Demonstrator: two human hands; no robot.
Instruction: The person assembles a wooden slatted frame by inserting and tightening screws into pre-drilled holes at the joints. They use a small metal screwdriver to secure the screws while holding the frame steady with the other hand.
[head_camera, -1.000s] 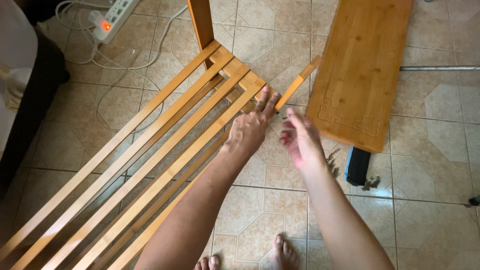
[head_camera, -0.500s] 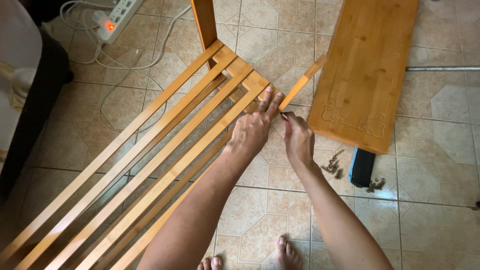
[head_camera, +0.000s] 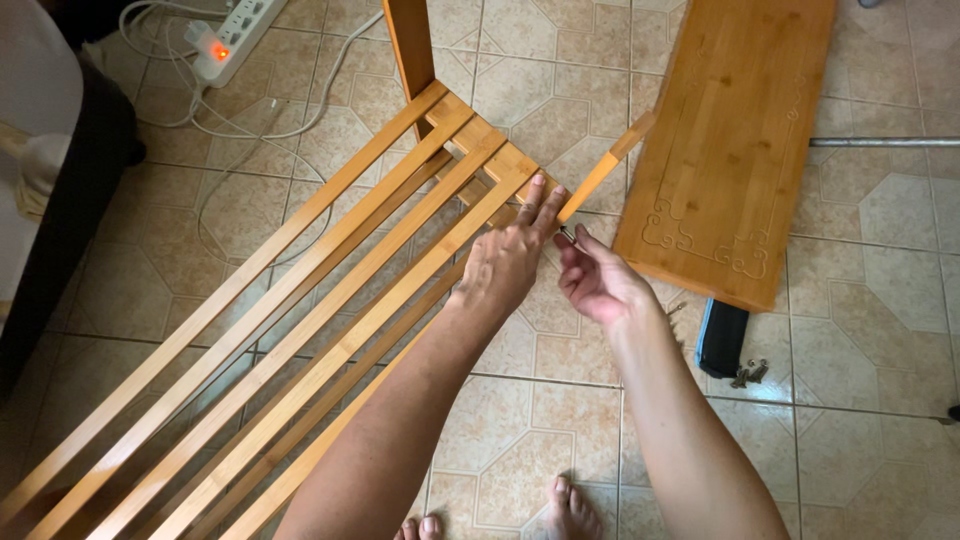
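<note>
Left hand (head_camera: 508, 262) steadies slatted rack (head_camera: 330, 300); right hand (head_camera: 598, 280) pinches perhaps a screw (head_camera: 567, 235).

The honey-coloured slatted bamboo rack (head_camera: 330, 300) looks smooth, with a light satin sheen. The flat bamboo board with carved scrollwork (head_camera: 730, 140) shows fine grain and the same soft finish. The beige tiled floor (head_camera: 870, 350) is glazed and slightly glossy. The white power strip (head_camera: 235, 35) is smooth plastic. The small screws (head_camera: 748, 374) look like dull metal.
</note>
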